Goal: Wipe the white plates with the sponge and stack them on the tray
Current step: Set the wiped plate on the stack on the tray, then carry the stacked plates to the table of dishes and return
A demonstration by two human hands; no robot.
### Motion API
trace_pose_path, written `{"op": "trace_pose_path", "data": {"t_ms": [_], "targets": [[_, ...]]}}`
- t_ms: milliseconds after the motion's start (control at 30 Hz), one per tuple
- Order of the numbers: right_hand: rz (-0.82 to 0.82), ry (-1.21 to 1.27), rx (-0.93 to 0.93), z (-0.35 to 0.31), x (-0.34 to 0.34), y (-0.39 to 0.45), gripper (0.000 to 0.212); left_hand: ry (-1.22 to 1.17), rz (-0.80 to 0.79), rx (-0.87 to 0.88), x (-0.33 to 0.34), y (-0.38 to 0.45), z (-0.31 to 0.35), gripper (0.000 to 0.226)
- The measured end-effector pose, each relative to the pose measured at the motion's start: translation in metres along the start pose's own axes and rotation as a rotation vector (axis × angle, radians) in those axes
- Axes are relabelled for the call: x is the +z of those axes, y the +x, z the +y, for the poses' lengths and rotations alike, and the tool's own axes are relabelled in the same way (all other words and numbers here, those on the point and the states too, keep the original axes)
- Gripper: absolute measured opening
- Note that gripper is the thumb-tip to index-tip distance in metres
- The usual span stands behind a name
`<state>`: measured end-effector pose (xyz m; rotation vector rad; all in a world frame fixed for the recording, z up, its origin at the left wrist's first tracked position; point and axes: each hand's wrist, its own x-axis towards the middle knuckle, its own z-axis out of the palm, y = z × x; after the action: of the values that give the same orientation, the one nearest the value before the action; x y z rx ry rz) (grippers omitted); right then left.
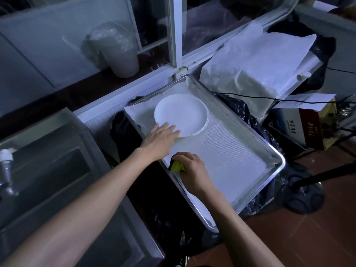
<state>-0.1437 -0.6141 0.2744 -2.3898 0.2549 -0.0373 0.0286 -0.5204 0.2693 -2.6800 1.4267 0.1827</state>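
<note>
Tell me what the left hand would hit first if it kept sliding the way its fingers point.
The left hand points up and to the right, fingertips already resting on the near rim of the white plates on the tray. Going on, it would slide across the top plate; past that, probably the tray's far rim.
</note>
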Motion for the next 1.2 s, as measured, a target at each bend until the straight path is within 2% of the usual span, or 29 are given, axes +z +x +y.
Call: {"op": "trace_pose_path", "data": {"t_ms": [167,400,600,833,1200], "targets": [[-0.010,0.005,-0.085,-0.032,0.022,0.000,0.065,-0.178,0.155,-0.112,-0.004,-0.072,-0.028,0.037],[-0.039,0.011,-0.259,-0.089,0.068,-0.003,0.063,-0.282,0.143,-0.400,0.022,-0.186,-0.078,0.033],[-0.208,-0.059,-0.348,-0.127,0.130,-0.022,0.058,-0.446,0.114,-0.525,0.061,-0.274,-0.096,0.032],[-0.417,-0.089,-0.399,-0.138,0.200,-0.053,0.058,-0.537,0.116,-0.652,0.098,-0.349,-0.089,0.030],[-0.520,-0.655,-0.425,-0.096,0.235,-0.062,0.053,-0.494,0.094,-0.592,0.135,-0.371,-0.054,0.030]]}}
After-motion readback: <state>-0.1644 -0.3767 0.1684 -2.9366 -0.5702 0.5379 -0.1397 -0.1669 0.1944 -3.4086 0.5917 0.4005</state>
